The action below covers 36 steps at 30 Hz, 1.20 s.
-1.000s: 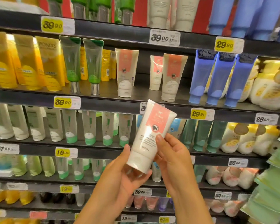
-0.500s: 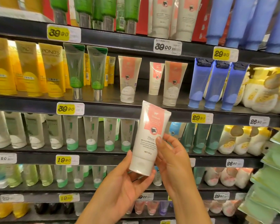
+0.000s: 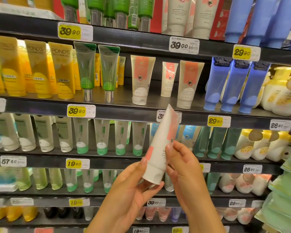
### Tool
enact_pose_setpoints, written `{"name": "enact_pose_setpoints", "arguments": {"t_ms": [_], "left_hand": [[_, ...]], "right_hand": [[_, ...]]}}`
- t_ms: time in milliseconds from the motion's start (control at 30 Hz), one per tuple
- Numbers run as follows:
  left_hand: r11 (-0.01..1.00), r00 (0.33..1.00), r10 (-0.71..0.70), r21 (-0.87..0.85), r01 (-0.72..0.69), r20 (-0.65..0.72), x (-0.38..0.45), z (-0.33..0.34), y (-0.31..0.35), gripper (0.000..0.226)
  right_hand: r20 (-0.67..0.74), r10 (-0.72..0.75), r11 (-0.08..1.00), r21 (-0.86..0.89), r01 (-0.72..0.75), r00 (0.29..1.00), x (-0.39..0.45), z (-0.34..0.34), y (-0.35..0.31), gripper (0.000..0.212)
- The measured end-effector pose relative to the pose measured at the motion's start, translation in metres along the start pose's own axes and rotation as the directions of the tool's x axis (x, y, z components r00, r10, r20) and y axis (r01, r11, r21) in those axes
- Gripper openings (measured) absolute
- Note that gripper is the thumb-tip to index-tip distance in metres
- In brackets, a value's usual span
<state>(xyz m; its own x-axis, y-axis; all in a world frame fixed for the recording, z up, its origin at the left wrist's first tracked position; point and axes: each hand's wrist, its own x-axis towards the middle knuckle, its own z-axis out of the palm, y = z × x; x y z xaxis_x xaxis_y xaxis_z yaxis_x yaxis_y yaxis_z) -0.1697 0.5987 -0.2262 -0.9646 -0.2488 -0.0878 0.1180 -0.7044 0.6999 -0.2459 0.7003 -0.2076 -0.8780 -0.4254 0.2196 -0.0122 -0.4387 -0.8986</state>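
Tube (image 3: 159, 148) off the shelf (image 3: 121, 113); my left hand (image 3: 131, 195) cradles its cap, right hand (image 3: 183, 167) pinches its side; reading it remains.

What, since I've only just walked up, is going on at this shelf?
A person holds a white tube with a pink label in front of a shop shelf. The left hand cups its cap end; the right hand pinches its body. The tube tilts, cap down. Matching tubes stand on the shelf behind.

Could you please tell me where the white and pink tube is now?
Head view, just right of centre: the tube is held between the left hand and right hand, below matching tubes.
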Motion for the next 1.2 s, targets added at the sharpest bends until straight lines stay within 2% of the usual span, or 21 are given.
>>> {"name": "enact_pose_setpoints", "arguments": {"t_ms": [133,333,400,500,733,933,1100,1200], "left_hand": [[0.993,0.998,0.049,0.106,-0.046,-0.025,-0.002,-0.003,-0.002,0.043],[0.982,0.997,0.069,0.179,-0.063,-0.031,-0.006,-0.004,-0.002,0.044],[0.99,0.999,0.041,0.137,-0.039,-0.019,-0.006,-0.003,0.0,0.035],[0.999,0.999,-0.032,-0.015,0.032,-0.002,-0.007,-0.001,0.003,0.028],[0.968,0.979,-0.195,-0.151,0.202,0.055,-0.011,-0.004,0.004,0.035],[0.989,0.994,-0.108,-0.097,0.11,0.019,-0.012,-0.009,0.003,0.03],[0.999,0.998,-0.026,0.019,0.027,-0.065,-0.011,-0.011,-0.001,0.046],[1.0,0.997,-0.016,0.024,0.018,-0.07,-0.012,-0.012,-0.002,0.047]], "right_hand": [[0.068,0.033,0.997,-0.075,-0.028,0.997,-0.004,0.003,0.004,0.057],[0.006,0.001,0.994,-0.108,-0.001,1.0,-0.006,0.005,0.012,0.052],[0.002,-0.018,0.998,-0.052,0.018,1.0,-0.007,0.006,0.013,0.054],[0.008,-0.054,0.997,0.063,0.054,0.998,-0.009,0.01,0.013,0.051],[0.013,-0.096,0.981,0.17,0.093,0.995,-0.013,0.012,0.012,0.049],[0.052,-0.066,0.991,0.123,0.059,0.997,-0.015,0.007,0.011,0.041],[-0.032,-0.077,0.997,-0.002,0.077,0.996,-0.014,0.002,0.015,0.038],[-0.057,-0.075,0.997,0.002,0.076,0.996,-0.014,0.001,0.016,0.039]]}}
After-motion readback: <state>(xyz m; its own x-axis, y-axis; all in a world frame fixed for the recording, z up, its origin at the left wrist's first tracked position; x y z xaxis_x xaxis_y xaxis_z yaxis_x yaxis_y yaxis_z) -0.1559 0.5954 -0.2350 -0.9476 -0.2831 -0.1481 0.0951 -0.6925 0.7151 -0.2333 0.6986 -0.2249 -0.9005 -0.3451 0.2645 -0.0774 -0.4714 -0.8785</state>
